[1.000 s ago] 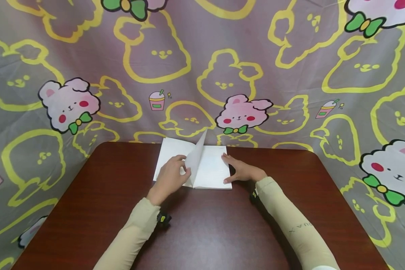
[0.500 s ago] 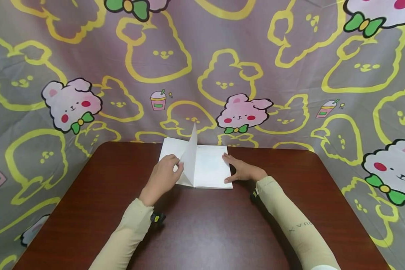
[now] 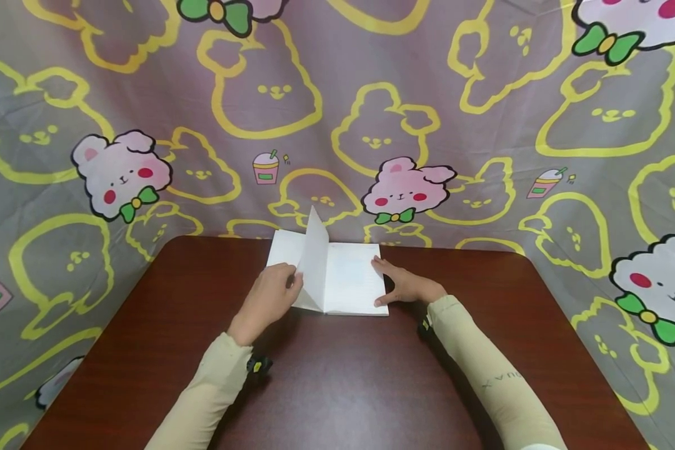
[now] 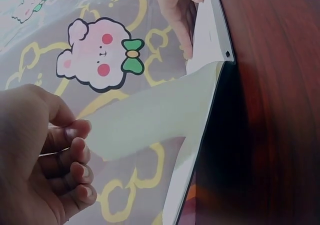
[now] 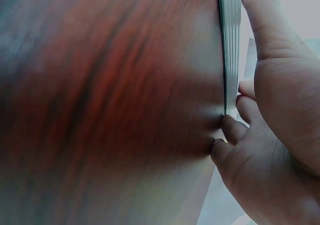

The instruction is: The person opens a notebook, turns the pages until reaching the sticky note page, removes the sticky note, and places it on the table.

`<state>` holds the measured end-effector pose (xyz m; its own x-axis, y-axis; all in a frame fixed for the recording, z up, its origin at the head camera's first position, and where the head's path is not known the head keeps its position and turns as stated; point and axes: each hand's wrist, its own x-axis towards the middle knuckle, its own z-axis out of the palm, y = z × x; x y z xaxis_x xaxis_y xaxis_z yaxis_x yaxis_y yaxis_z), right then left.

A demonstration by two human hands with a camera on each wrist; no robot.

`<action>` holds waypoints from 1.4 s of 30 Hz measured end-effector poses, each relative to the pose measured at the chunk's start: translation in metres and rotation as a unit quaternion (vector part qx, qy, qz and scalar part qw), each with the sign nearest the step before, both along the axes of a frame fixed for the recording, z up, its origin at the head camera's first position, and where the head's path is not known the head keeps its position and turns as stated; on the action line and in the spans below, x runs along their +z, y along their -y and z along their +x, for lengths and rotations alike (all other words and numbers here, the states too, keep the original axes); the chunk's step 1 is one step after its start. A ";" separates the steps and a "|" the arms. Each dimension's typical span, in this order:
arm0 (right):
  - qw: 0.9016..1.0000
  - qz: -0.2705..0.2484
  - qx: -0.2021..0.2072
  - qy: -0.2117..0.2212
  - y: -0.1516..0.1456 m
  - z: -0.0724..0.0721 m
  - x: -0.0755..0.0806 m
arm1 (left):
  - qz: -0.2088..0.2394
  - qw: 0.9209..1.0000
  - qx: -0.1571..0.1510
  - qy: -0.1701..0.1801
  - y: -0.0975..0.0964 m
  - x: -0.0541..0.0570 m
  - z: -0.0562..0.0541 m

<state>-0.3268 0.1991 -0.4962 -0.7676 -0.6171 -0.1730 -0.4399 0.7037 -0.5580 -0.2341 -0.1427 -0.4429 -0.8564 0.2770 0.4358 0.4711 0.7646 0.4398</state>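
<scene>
An open notebook with white pages lies near the far edge of the table. One page stands raised from its middle, leaning over the left half. My left hand pinches the outer edge of that page between thumb and forefinger; the left wrist view shows the other fingers loosely bent below, with the page stretching away from the fingertips. On the other side, my right hand rests spread at the right edge. Seen from the right wrist, its thumb lies over the stack of pages, while other fingertips touch the table beside it.
The dark reddish-brown wooden table has rounded far corners. A grey curtain with cartoon rabbits and yellow outlines hangs right behind and around it. Each wrist carries a small black device.
My left hand has moved left, taking the raised page over from a rightward lean to a leftward one. The right hand has stayed at the notebook's right edge.
</scene>
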 end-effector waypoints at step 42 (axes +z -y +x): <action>1.000 -0.006 0.002 -0.001 -0.001 0.002 0.000 | -0.027 0.967 0.106 0.229 0.046 -0.051 -0.004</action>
